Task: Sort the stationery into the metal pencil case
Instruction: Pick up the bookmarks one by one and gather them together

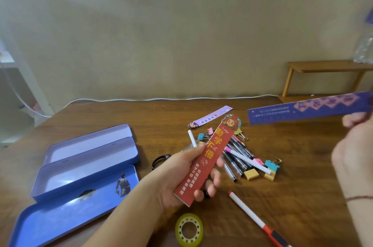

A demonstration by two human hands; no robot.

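table [302, 166] – dark wood, visible grain, slight sheen. pencil case [86, 168] painted metal, smooth, glossy blue-lilac. red bookmark [203, 163] in left hand [181, 182] looks like matt card, printed. purple bookmark [308, 108] in right hand [355, 152] – card too, blurry. tape roll [189, 230] shiny translucent yellowish plastic. marker [254, 217] smooth white plastic. small shelf [327, 69] pale wood.

- Soft, even indoor light, fairly dim; the wall [181, 24] looks muddy and flat.
- Faint shadows only under things on the surface [302, 166].
- Motion blur smears the right hand [355, 145] and purple strip [308, 108] at 3 o'clock.
- Wide-angle bending curves the frame edges.
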